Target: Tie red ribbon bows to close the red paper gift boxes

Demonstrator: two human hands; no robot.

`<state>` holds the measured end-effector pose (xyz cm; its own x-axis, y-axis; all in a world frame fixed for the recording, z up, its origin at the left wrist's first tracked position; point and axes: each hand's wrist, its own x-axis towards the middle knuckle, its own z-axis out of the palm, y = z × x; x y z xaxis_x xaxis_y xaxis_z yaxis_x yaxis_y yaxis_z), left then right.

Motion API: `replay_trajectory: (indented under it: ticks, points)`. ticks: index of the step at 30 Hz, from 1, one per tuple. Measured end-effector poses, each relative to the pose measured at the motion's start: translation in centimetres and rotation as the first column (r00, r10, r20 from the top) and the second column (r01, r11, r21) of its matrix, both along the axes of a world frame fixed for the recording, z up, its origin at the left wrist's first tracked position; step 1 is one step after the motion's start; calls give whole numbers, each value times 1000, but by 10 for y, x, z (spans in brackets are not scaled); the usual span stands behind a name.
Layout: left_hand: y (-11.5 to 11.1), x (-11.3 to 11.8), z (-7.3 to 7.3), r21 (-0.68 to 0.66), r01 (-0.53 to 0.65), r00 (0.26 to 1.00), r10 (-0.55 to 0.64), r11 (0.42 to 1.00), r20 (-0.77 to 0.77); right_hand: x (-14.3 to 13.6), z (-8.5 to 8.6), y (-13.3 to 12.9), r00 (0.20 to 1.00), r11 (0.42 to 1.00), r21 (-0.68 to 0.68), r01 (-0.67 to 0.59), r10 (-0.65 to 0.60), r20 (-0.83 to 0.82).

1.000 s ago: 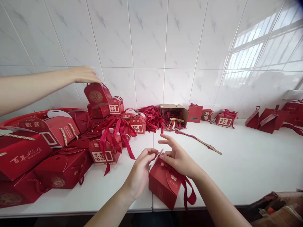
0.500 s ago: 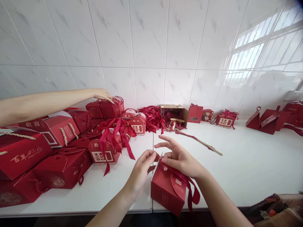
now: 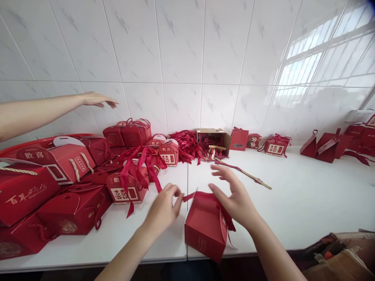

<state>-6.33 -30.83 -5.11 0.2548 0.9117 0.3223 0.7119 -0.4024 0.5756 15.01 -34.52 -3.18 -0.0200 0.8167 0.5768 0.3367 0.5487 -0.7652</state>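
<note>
A red gift box (image 3: pixel 205 226) stands near the table's front edge, between my hands. A red ribbon (image 3: pixel 190 196) runs out over its top on the left, and my left hand (image 3: pixel 164 208) pinches that end. More ribbon hangs down the box's right side. My right hand (image 3: pixel 234 197) is just above the right of the box, its fingers spread and holding nothing. Another person's hand (image 3: pixel 101 99) is raised over the boxes at the back left, apart from my hands.
Many red gift boxes (image 3: pixel 77 210) are piled on the left. At the back lie a heap of ribbons (image 3: pixel 187 144) and an open cardboard box (image 3: pixel 215 134) of ribbon. A ribboned box (image 3: pixel 275 148) and folded red cartons (image 3: pixel 326 146) stand on the right.
My left hand has drawn the ribbon end out to the left. My right hand has opened and moved off the box top. The other person's hand has lifted away from the back boxes.
</note>
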Motion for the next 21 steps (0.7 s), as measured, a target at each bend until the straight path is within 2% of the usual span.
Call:
replay_trajectory:
  ticks: [1, 2, 4, 5, 6, 8, 10, 12, 14, 16, 19, 21]
  points:
    - [5, -11, -3, 65, -106, 977, 116, 992, -176, 7, -4, -6, 995, 995, 9, 98, -98, -30]
    - [10, -22, -5, 95, -214, 920, 233, 972, -315, 15, -8, -14, 983, 985, -15, 170, -171, -73]
    - [16, -36, -4, 142, -330, 834, 359, 933, -418, 26, -20, -29, 952, 960, -120, 253, -269, -145]
    - [17, -38, -2, 144, -337, 846, 367, 930, -387, 30, -26, -36, 941, 948, -173, 268, -296, -163]
    - [16, -36, 0, 134, -306, 893, 333, 943, -303, 31, -32, -42, 935, 937, -218, 272, -310, -169]
    - [10, -21, 6, 67, -160, 986, 163, 985, -38, 26, -43, -51, 937, 925, -282, 256, -309, -162]
    - [0, 0, 9, -41, 47, 972, -36, 998, 232, 16, -50, -54, 947, 918, -326, 224, -285, -152]
    - [-9, 20, 7, -121, 203, 898, -135, 972, 420, 6, -53, -53, 959, 917, -364, 161, -233, -162]
    - [-15, 33, 2, -143, 251, 835, -139, 957, 533, -1, -55, -48, 963, 916, -389, 97, -185, -194]
    - [-17, 37, -4, -145, 234, 799, -105, 961, 593, -3, -56, -43, 964, 919, -388, 67, -161, -213]
    - [-16, 35, -7, -184, 201, 800, -53, 962, 597, -1, -56, -40, 966, 924, -382, 19, -115, -230]
    - [-17, 31, -5, -218, 193, 798, -23, 957, 602, 1, -56, -41, 951, 911, -407, -73, -59, -303]
